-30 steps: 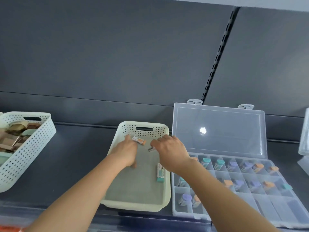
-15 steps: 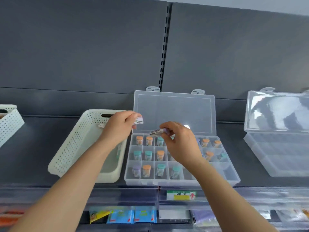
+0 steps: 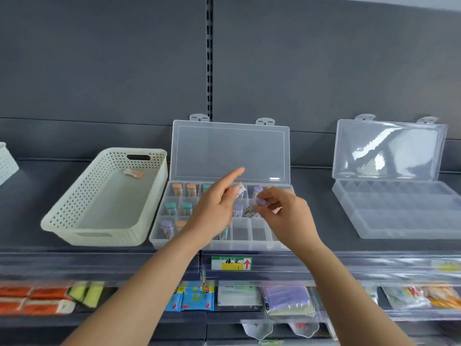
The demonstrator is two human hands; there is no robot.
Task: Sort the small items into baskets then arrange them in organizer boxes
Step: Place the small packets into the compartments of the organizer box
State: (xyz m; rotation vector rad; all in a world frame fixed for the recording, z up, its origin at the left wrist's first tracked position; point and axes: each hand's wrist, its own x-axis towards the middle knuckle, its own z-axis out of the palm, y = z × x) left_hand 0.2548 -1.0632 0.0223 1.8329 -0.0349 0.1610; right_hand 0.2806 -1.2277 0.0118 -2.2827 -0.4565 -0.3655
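Lying nearest, on the lower shelf, are blurred packets (image 3: 197,298); a label (image 3: 231,263) sits on the shelf edge above them. Both forearms extend over the open box (image 3: 240,233) on the upper shelf. Left hand (image 3: 212,211): index finger straight, thumb and another finger pinching a white item (image 3: 241,189) above the box's back row. Right hand (image 3: 287,216): fingers curled, gripping a purple-capped vial (image 3: 257,208) over the middle row. Compartments hold other vials (image 3: 177,189), upright, with orange, teal and purple caps; the lid stands raised. Just beside the box, to its left, a perforated basket (image 3: 74,203) contains one orange-ended piece (image 3: 133,173) near its far wall. Well to the right, a second box (image 3: 399,211) stands open.
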